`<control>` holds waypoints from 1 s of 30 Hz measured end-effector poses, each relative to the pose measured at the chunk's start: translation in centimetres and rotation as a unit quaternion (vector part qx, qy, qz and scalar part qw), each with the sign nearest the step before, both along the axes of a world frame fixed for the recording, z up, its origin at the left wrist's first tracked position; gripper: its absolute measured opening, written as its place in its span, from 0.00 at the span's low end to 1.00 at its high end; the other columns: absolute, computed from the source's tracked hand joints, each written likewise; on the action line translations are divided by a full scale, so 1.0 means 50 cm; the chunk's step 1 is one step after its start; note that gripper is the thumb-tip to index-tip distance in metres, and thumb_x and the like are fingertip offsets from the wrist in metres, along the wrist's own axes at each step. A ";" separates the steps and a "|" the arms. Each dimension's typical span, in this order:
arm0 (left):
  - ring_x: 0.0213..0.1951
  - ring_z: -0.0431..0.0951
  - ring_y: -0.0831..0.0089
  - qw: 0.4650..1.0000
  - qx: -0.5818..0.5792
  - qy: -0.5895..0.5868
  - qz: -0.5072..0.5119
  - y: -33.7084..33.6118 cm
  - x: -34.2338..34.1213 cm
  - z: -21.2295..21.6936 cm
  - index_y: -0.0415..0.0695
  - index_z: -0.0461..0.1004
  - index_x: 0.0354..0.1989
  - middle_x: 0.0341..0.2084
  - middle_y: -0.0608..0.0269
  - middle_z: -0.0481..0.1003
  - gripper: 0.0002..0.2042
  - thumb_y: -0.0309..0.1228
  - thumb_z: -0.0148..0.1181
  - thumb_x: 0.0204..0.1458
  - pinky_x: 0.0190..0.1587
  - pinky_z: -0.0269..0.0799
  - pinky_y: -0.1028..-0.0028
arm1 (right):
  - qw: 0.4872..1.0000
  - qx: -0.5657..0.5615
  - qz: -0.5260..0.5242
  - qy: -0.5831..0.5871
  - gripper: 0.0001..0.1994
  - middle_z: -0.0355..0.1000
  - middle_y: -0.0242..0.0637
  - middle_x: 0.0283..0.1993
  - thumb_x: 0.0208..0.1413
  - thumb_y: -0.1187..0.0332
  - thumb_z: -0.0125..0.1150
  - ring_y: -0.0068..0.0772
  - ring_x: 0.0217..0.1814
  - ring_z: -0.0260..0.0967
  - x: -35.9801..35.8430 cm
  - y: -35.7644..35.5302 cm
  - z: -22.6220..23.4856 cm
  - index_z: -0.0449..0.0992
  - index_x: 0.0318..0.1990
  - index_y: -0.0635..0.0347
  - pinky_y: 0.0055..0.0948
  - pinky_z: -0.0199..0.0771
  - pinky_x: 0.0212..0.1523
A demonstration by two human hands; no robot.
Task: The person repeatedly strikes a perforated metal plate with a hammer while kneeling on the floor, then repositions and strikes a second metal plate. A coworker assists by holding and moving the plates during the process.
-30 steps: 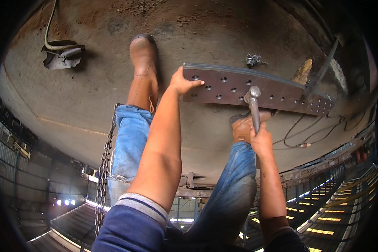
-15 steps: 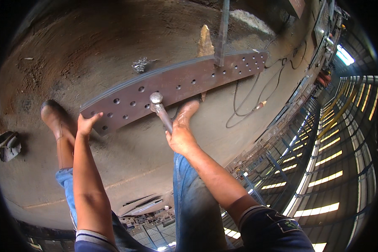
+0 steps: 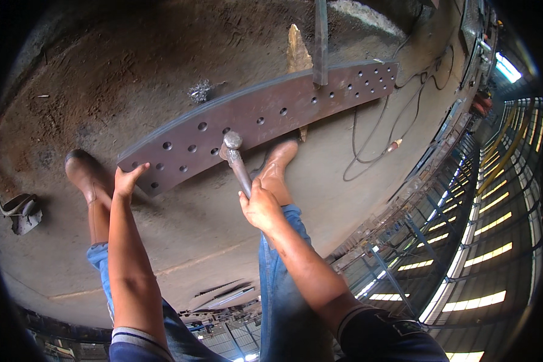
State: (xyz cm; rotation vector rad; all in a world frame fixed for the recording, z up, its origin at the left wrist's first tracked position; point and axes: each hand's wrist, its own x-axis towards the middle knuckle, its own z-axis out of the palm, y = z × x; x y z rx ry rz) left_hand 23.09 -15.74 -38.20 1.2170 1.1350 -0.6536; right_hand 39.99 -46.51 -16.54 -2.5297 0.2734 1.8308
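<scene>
A long, brown steel plate [image 3: 301,99] with one curved edge and many drilled holes stretches across the floor in front of me. Its edge shows layers, as if several plates are stacked. My left hand [image 3: 130,179] is closed on the plate's left corner, thumb on the top face. In my right hand [image 3: 261,206] is the handle of a hammer [image 3: 239,166]. The hammer's round head sits over the plate's near edge, by the holes; whether it touches cannot be told. Under the plate's middle lies a piece of wood [image 3: 297,51].
A flat metal bar [image 3: 321,45] stands against the plate's far side. Metal shavings [image 3: 200,90] lie beyond it. A cable [image 3: 355,142] loops over the floor at right. My boots [image 3: 87,172] flank the plate's near side. At far left lies a scrap-like metal object [image 3: 25,214].
The view has shifted slightly. The hammer head has moved a little right and stays near the plate's near edge. My left hand keeps its hold on the corner.
</scene>
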 end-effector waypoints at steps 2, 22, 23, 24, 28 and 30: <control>0.43 0.78 0.72 1.000 -0.002 0.012 -0.003 0.001 -0.002 -0.005 0.35 0.78 0.47 0.42 0.62 0.80 0.24 0.36 0.78 0.45 0.49 0.72 0.73 | 1.000 -0.001 -0.013 -0.008 0.20 0.76 0.61 0.33 0.65 0.58 0.52 0.64 0.39 0.77 -0.011 0.001 0.000 0.64 0.48 0.71 0.53 0.77 0.41; 0.47 0.79 0.69 0.968 0.170 -0.125 -0.134 0.023 0.094 0.475 0.38 0.73 0.55 0.45 0.57 0.79 0.19 0.31 0.66 0.57 0.51 0.74 0.71 | 0.997 -0.027 -0.073 -0.015 0.22 0.77 0.63 0.45 0.64 0.56 0.53 0.63 0.51 0.76 -0.016 0.025 -0.043 0.65 0.53 0.70 0.52 0.75 0.54; 0.47 0.79 0.70 0.989 0.076 -0.111 -0.054 0.002 0.108 0.541 0.38 0.73 0.55 0.45 0.57 0.79 0.18 0.30 0.65 0.58 0.51 0.74 0.71 | 0.996 -0.040 -0.081 0.000 0.23 0.77 0.62 0.48 0.64 0.57 0.53 0.62 0.53 0.75 -0.014 0.036 -0.045 0.64 0.55 0.71 0.50 0.75 0.55; 0.47 0.79 0.70 0.990 0.001 -0.138 0.018 -0.023 0.121 0.594 0.38 0.73 0.54 0.45 0.58 0.80 0.17 0.30 0.64 0.58 0.52 0.74 0.70 | 0.995 -0.044 -0.094 -0.003 0.24 0.77 0.62 0.48 0.64 0.57 0.53 0.61 0.53 0.75 -0.013 0.049 -0.048 0.64 0.55 0.72 0.50 0.75 0.55; 0.48 0.81 0.68 0.982 -0.078 -0.154 0.074 -0.106 0.139 0.627 0.37 0.75 0.52 0.44 0.55 0.80 0.15 0.28 0.63 0.58 0.53 0.75 0.69 | 0.990 -0.081 -0.112 0.012 0.23 0.78 0.60 0.46 0.64 0.59 0.54 0.56 0.48 0.79 0.000 0.109 -0.057 0.65 0.55 0.72 0.47 0.78 0.51; 0.47 0.82 0.65 0.989 -0.056 -0.098 -0.096 -0.111 0.133 0.577 0.37 0.76 0.51 0.43 0.51 0.80 0.16 0.32 0.65 0.56 0.50 0.76 0.69 | 0.987 -0.111 -0.113 0.027 0.22 0.78 0.59 0.44 0.64 0.59 0.53 0.52 0.42 0.81 0.009 0.137 -0.056 0.65 0.55 0.72 0.45 0.79 0.47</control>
